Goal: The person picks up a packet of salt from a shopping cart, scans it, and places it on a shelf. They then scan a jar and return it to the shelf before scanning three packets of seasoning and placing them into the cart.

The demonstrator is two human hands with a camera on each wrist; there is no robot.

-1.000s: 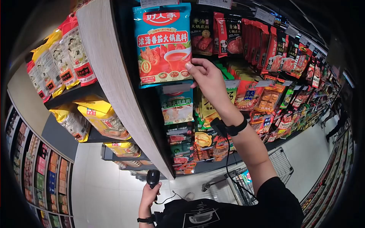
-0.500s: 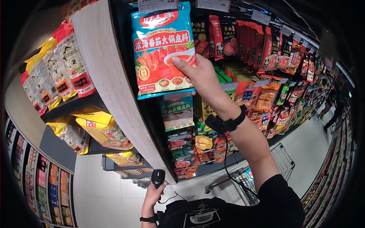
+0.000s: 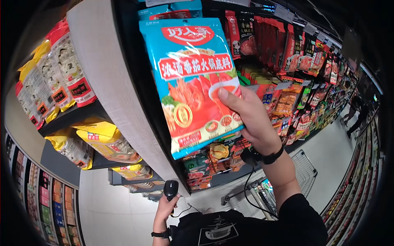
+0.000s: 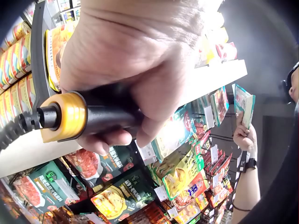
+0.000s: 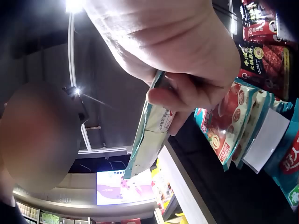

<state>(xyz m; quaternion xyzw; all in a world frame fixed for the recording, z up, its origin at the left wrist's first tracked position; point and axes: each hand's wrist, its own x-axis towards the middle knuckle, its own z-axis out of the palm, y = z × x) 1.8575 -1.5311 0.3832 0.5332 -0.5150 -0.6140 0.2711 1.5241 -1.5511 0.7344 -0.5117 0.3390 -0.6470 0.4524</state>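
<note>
In the head view my right hand grips a blue-and-red packet of tomato hotpot soup base by its lower right edge. My thumb lies across the printed front, and the other fingers are hidden behind. The right wrist view catches this packet edge-on between thumb and fingers. Low down, my left hand holds a black handheld scanner by its handle. Seen from the left wrist, fingers wrap round that handle, which ends in a yellow collar and a coiled cable.
Matching blue packets hang on the rack behind. A pale wooden panel separates it from shelves of yellow-topped bags. Red and black packets line the right side. A wire shopping cart stands at lower right; people are far down the aisle.
The right hand has drawn the soup base packet away from the rack, nearer and lower, tilting it, with the thumb further over its front. The left hand and scanner have shifted only slightly.
</note>
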